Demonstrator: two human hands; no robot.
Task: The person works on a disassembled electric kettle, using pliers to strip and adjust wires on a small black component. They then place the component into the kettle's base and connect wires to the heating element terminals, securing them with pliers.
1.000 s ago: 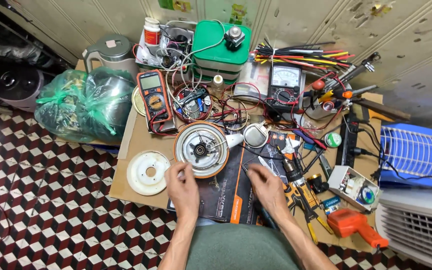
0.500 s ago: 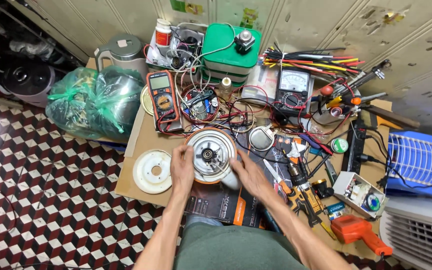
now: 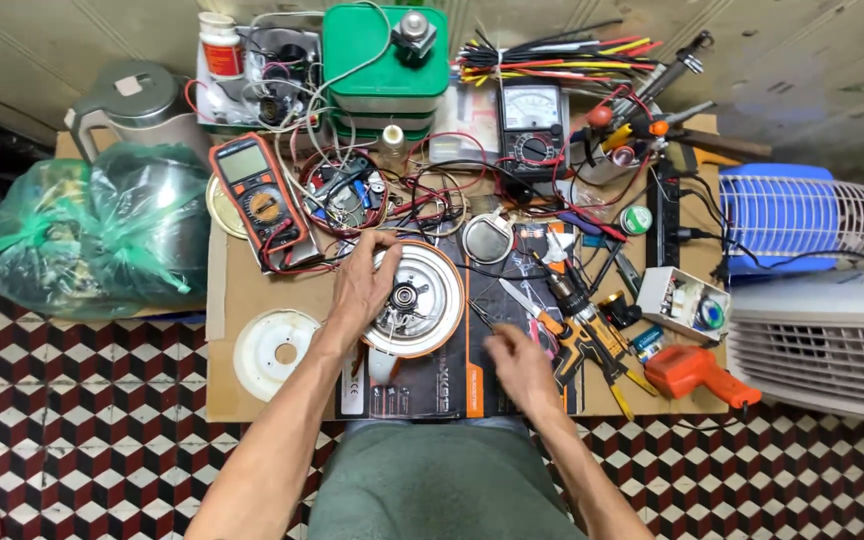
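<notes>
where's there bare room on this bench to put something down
Bare cardboard shows between the orange multimeter and the white disc, left of the left hand. The back and right side are crowded with wires and tools.

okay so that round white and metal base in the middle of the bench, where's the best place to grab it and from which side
Probably by its outer rim, from above. The round base lies flat with exposed parts at its centre, so the edge is the safer hold. The left hand already covers the left rim; the right rim, toward the right hand, is bare.
</notes>
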